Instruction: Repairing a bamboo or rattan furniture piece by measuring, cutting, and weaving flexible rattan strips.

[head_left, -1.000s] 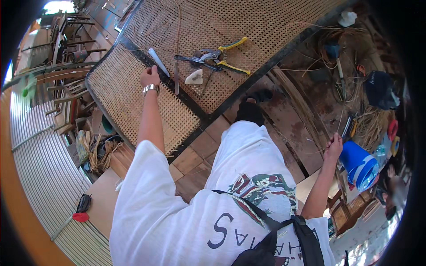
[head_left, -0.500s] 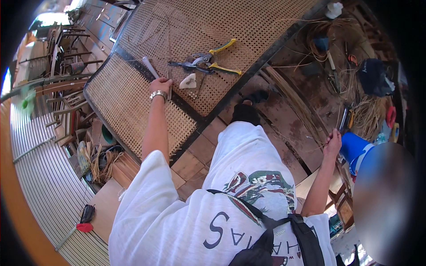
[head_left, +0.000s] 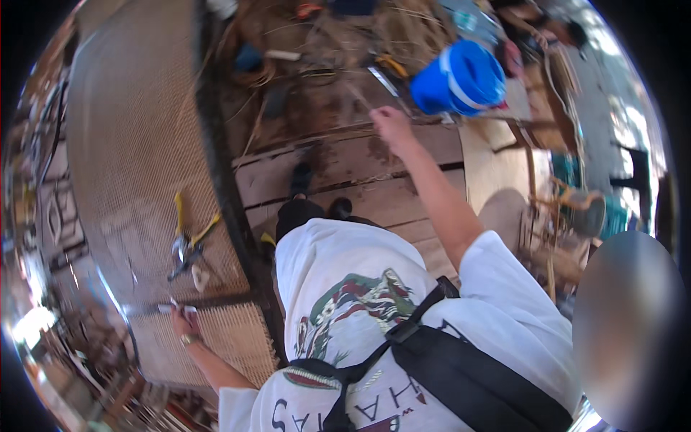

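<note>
A frame with woven cane webbing [head_left: 137, 137] lies on my left, split by a dark crossbar. By that crossbar my left hand [head_left: 184, 325] is closed round a slim pale-handled tool [head_left: 165, 308]; blur hides its exact kind. Yellow-handled cutters [head_left: 186, 248] rest on the webbing just beyond, with a small whitish lump [head_left: 200, 278] beside them. My right hand [head_left: 392, 124] is stretched forward over the floor, away from the frame, with its fingers pinched together. A faint thin line runs off from its fingertips, too blurred to name. A blue bucket [head_left: 445, 81] stands to the right of that hand.
Loose cane strands [head_left: 403, 32] and scattered tools lie on the floor ahead. A wooden chair [head_left: 576, 205] is at the right, and another person [head_left: 558, 32] shows at the far right. Wooden furniture parts [head_left: 144, 403] crowd the lower left.
My view has swung to the right, so the webbed frame now sits further left and the bucket nearer the middle. My right arm reaches further forward; my left hand keeps the pale-handled tool.
</note>
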The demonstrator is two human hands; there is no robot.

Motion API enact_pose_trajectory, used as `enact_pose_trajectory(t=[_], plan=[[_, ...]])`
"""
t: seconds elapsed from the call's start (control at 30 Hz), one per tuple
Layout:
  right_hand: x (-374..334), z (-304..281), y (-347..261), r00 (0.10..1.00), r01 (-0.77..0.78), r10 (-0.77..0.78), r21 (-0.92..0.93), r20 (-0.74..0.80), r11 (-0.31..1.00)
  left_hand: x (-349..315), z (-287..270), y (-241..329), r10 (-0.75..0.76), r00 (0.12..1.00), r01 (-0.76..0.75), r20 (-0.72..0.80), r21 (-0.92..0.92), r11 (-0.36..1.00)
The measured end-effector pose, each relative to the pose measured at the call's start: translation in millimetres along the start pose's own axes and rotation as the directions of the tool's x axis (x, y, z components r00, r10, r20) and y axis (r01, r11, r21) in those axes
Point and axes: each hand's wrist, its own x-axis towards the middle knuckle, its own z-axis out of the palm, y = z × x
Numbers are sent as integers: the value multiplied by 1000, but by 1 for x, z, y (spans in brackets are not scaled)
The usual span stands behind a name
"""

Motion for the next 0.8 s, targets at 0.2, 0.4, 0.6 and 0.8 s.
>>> enact_pose_trajectory(t=[0.2,0.4,0.6,0.8], plan=[[1,9,15,1000,22,-20,126,-19,992,-33,33,27,82,991,-94,102,114,989],[-5,12,23,994,55,-40,152,-97,987,-53,36,24,122,982,68,-142,877,475],[-5,44,23,992,54,-40,121,-117,991,-21,-114,7,-58,988,152,-142,859,488],[-15,26,11,988,-154,140,468,66,870,-52,-53,-74,171,931,56,-324,587,808]])
